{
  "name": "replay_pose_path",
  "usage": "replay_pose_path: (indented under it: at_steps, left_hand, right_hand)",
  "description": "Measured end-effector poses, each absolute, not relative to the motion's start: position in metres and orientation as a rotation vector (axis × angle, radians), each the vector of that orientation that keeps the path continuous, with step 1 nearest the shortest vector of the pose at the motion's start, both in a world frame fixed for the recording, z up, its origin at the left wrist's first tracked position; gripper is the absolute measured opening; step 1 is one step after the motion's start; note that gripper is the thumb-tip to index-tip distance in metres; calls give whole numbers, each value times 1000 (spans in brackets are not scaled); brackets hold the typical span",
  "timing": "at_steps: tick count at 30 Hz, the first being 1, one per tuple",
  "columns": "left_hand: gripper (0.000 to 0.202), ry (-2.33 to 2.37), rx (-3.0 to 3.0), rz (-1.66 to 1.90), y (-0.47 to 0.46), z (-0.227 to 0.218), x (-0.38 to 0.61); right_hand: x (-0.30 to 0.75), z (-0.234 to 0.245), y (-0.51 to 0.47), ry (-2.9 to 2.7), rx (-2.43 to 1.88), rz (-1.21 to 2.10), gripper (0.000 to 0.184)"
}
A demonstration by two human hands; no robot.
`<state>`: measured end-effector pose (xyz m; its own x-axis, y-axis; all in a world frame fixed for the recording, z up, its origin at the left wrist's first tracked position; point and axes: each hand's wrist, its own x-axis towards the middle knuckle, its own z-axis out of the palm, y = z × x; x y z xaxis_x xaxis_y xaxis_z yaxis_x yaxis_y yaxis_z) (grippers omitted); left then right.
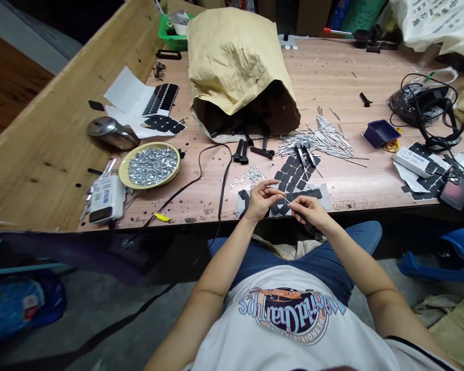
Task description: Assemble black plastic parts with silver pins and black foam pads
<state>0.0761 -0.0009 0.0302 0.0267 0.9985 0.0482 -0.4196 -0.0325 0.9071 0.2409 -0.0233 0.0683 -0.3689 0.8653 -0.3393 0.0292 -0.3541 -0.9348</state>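
My left hand (261, 197) and my right hand (308, 209) meet just above the table's near edge. Both pinch a thin metal pin (285, 199) that runs between their fingertips. Under the hands lies a white sheet (325, 198) covered with black adhesive pads (294, 178). Beyond it a heap of silver pins (320, 140) spreads over the table, with black plastic handles (243, 151) lying at the mouth of a brown paper sack (235, 62). A small scatter of tiny metal bits (251, 176) lies left of the pads.
A shallow dish of silver pieces (151, 165) sits at left beside a white box (105, 198) and a metal mouse-shaped object (112, 132). A black cable (216, 175) hangs over the edge. A blue tray (381, 132), tangled wires (425, 103) and a phone (453, 192) are at right.
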Motion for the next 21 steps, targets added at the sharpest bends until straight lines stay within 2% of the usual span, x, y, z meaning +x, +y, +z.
replay_pose_path:
  at_steps: [5, 11, 21]
  left_hand:
    - [50, 873, 859, 1460, -3, 31, 79]
    - [54, 833, 762, 1465, -2, 35, 83]
    - [54, 816, 842, 1405, 0, 34, 76]
  right_hand:
    - [240, 67, -25, -1410, -1298, 1556, 42]
    - [232, 74, -25, -1346, -1250, 1607, 47]
    - [240, 85, -24, -1613, -1325, 1369, 41]
